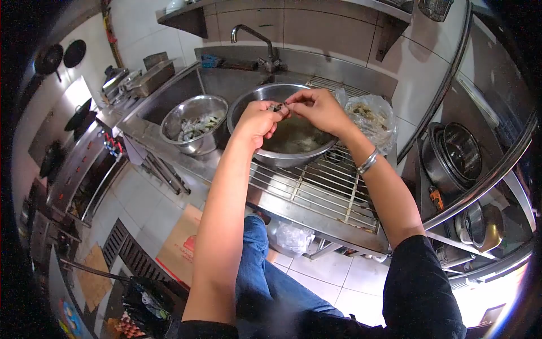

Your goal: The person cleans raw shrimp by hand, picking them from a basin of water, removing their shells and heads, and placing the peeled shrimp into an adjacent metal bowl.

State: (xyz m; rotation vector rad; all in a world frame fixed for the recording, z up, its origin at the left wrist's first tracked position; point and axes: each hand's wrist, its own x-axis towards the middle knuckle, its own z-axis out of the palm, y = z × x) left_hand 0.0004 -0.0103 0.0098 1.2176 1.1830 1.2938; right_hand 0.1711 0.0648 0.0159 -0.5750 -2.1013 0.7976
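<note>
Above a wide metal basin (293, 160) of cloudy water, my left hand (257, 122) is closed around a small greyish shrimp (275, 107), mostly hidden by the fingers. My right hand (323, 111) pinches at the shrimp's end with thumb and forefinger, touching the left fingertips. Left of the basin stands a smaller steel bowl (199, 146) with several pale grey shrimp (197, 127) in it. To the right, behind my right wrist, sits a clear plastic bag (372, 121) holding brownish scraps.
The basin rests on a metal rack (333, 189) over the steel counter, by a sink (164, 104) with a tap (254, 34). Stacked pots (446, 152) fill a shelf at right. A cardboard sheet (179, 240) lies on the floor at left.
</note>
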